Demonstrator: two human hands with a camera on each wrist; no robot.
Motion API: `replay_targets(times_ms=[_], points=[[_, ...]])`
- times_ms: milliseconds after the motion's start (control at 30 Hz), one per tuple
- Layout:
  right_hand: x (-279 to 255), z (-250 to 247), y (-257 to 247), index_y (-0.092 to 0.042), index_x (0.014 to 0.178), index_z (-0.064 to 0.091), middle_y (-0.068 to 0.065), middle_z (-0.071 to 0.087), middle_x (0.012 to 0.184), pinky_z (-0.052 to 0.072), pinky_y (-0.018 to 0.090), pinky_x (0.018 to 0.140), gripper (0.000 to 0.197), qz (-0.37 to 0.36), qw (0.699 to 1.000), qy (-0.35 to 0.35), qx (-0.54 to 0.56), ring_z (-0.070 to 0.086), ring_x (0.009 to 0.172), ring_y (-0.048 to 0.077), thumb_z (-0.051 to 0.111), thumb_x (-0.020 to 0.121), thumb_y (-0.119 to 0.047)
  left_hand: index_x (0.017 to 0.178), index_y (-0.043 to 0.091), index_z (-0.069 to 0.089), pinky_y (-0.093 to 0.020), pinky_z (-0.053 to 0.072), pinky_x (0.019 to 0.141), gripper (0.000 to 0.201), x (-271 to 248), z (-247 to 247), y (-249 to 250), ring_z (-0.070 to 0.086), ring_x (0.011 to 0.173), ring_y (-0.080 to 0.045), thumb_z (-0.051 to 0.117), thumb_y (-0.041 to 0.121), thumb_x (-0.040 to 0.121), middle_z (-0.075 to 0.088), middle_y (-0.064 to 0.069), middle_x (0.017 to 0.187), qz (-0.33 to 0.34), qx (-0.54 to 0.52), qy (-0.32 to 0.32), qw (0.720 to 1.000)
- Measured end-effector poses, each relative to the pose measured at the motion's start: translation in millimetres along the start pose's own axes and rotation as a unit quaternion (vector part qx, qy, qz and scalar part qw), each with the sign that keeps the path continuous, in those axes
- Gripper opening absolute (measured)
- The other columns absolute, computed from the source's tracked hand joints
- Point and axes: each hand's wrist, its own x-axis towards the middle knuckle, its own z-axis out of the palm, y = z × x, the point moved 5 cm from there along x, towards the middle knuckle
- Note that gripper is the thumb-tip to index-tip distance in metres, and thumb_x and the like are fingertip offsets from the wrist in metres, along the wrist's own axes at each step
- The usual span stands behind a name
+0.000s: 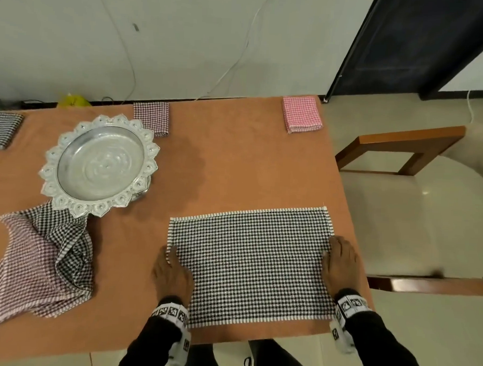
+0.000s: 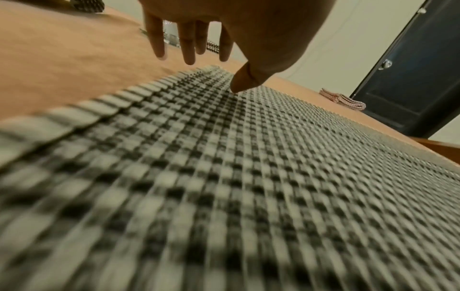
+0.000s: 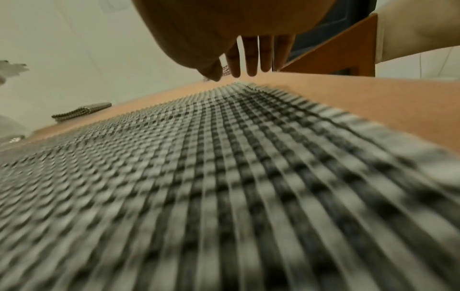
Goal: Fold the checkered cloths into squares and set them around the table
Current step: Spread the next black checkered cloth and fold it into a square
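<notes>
Both hands, left hand (image 1: 172,274) and right hand (image 1: 340,266), lie flat with straight fingers on the ends of a black-checked cloth (image 1: 250,263) near the silver tray (image 1: 100,165). Beyond the tray three folded cloths (image 1: 152,118) sit done; beside it, two crumpled cloths (image 1: 43,260) wait.

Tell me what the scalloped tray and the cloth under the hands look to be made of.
Scalloped tray: looks like metal, likely aluminium or silver-toned, shiny finish; embossed petal rim and bright reflections suggest it.
Black-and-white cloth: woven fabric, probably cotton, matte; the wrist views show a coarse checked weave and striped hem. Left hand and right hand lie at its side edges.
</notes>
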Motion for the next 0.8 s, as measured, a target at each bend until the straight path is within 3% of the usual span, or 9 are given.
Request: replay_targets(times_ms=[133,300,433,533,633,700,800], points=[[65,-21,-28,0.0,0.141,0.051,0.023,0.052,0.146,0.04,0.053,0.115,0.052,-0.038,0.999,0.005,0.027,0.049,0.134,0.04,0.051,0.09,-0.008,0.153,0.01,0.032,-0.052,0.027,0.122,0.063,57,-24,18,0.029,0.146,-0.04,0.047,0.0,0.093,0.026,-0.023,0.16,0.022,-0.021,0.036,0.999],[118,-33,-57,0.005,0.117,0.066,0.028,0.063,0.126,0.052,0.053,0.097,0.035,-0.09,0.996,-0.027,0.006,0.061,0.115,0.046,0.067,0.082,-0.001,0.141,0.005,0.053,-0.052,0.037,0.114,0.051,112,-44,29,0.044,0.135,-0.044,0.056,0.0,0.09,0.047,-0.03,0.145,0.056,0.033,0.003,0.998],[132,-29,-58,0.002,0.115,0.065,0.023,0.06,0.118,0.053,0.048,0.084,0.029,-0.058,0.995,-0.068,-0.05,0.057,0.106,0.043,0.059,0.087,-0.004,0.128,0.009,0.066,-0.044,0.044,0.105,0.04,129,-45,20,0.052,0.123,-0.039,0.066,0.007,0.088,0.055,-0.022,0.132,0.049,0.015,-0.027,0.998],[138,-31,-57,0.001,0.115,0.064,0.02,0.06,0.116,0.053,0.047,0.084,0.028,-0.049,0.993,-0.072,-0.084,0.057,0.106,0.041,0.058,0.088,-0.005,0.107,0.015,0.073,-0.035,0.051,0.09,0.023,136,-54,18,0.062,0.102,-0.031,0.074,0.013,0.084,0.064,-0.012,0.11,0.033,-0.008,-0.029,0.999],[141,-32,-51,-0.003,0.116,0.062,0.017,0.063,0.116,0.05,0.044,0.089,0.029,-0.043,0.989,-0.08,-0.117,0.054,0.112,0.037,0.058,0.086,-0.005,0.083,0.024,0.073,-0.024,0.048,0.076,0.011,142,-61,20,0.063,0.081,-0.02,0.074,0.013,0.082,0.07,-0.003,0.094,-0.002,-0.033,-0.05,0.998],[141,-35,-48,-0.007,0.111,0.066,0.013,0.069,0.109,0.051,0.041,0.088,0.027,-0.04,0.988,-0.085,-0.125,0.053,0.113,0.034,0.06,0.085,-0.008,0.078,0.028,0.073,-0.023,0.048,0.076,0.013,142,-67,22,0.066,0.083,-0.02,0.075,0.016,0.081,0.071,-0.001,0.094,-0.006,-0.045,-0.047,0.998],[135,-49,-41,-0.013,0.102,0.074,0.01,0.072,0.101,0.052,0.036,0.083,0.019,-0.016,0.994,-0.07,-0.077,0.06,0.103,0.031,0.062,0.087,-0.012,0.079,0.029,0.075,-0.025,0.05,0.082,0.008,130,-82,20,0.066,0.089,-0.02,0.081,0.025,0.079,0.068,0.001,0.1,-0.014,-0.077,-0.023,0.997]])
